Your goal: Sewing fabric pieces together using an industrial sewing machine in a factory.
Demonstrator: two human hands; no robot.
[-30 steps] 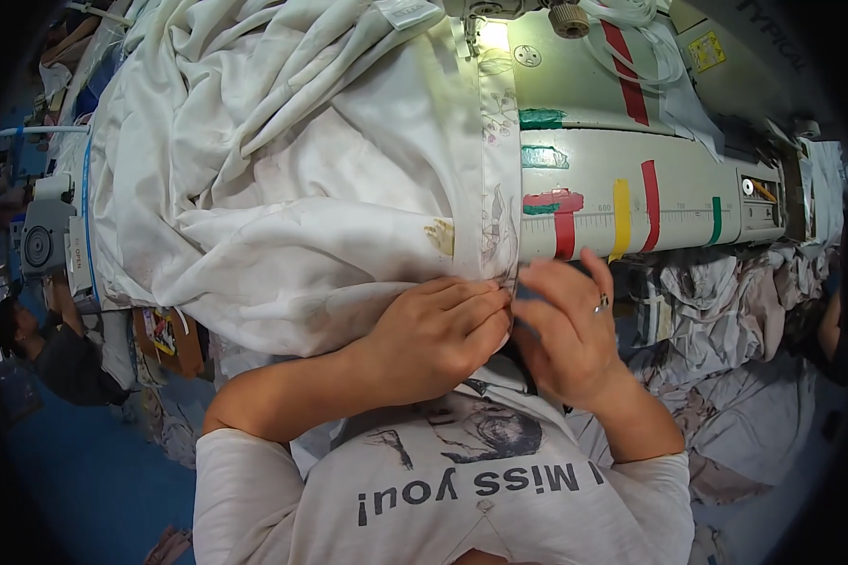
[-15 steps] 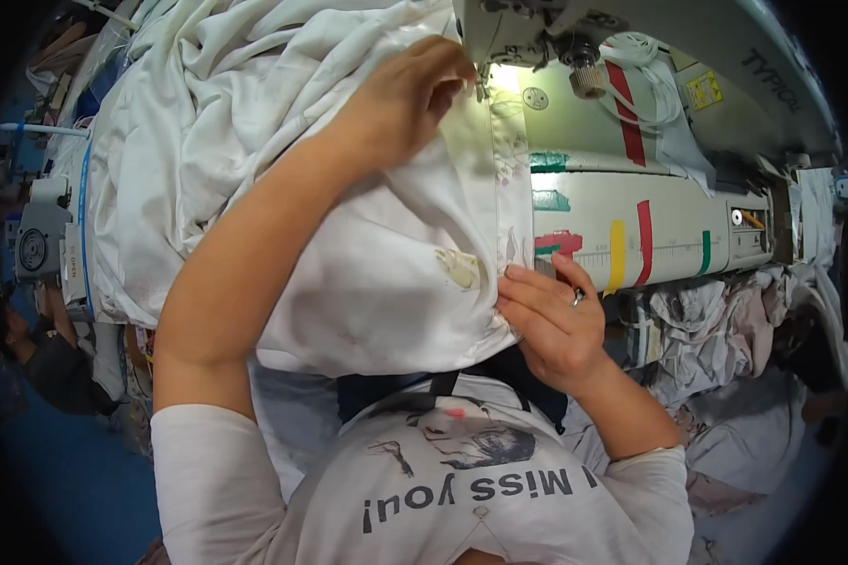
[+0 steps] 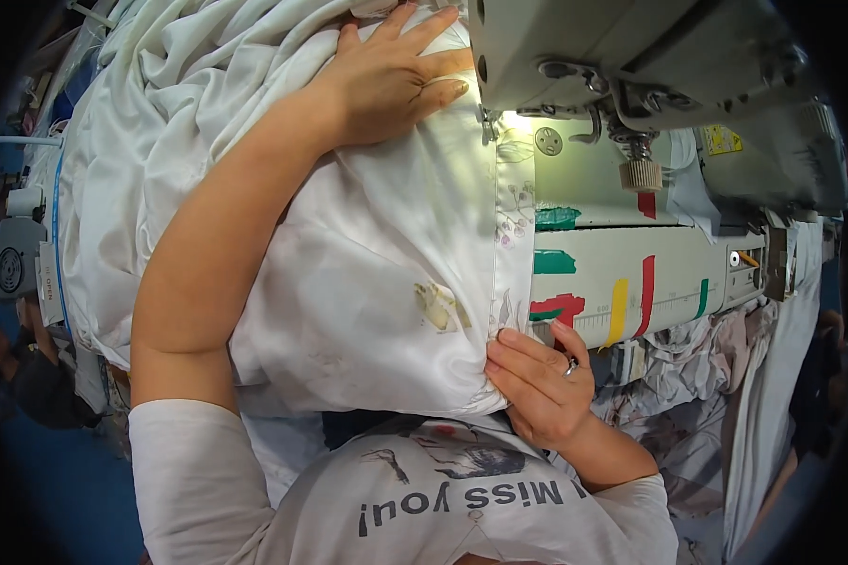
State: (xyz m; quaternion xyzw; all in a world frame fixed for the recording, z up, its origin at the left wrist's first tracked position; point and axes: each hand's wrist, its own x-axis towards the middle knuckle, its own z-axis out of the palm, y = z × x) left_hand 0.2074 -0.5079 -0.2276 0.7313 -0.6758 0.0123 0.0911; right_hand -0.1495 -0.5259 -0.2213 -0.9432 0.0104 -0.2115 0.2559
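A large white satiny fabric [image 3: 349, 292] with faint plant prints covers the left of the sewing table. Its folded hem [image 3: 514, 217] runs from the presser foot [image 3: 488, 127] down toward me. Spread out flat, my left hand [image 3: 391, 80] presses on the fabric just left of the needle area. My right hand [image 3: 546, 381], with a ring, grips the hem's near end between its fingers; the thumb is mostly hidden. The sewing machine's head [image 3: 556, 66] overhangs the fabric at the upper right, its lamp lighting the hem.
Right of the hem, the pale machine bed [image 3: 622, 250] carries green, red and yellow tape strips. Crumpled fabric pieces [image 3: 693, 363] lie beyond the bed's near side. At far left are a grey device [image 3: 14, 259] and a person [image 3: 52, 381] in dark clothes.
My left hand has gone from curled fingers near the needle to lying spread on the fabric. My right hand keeps its grip on the hem. The whole view has shifted.
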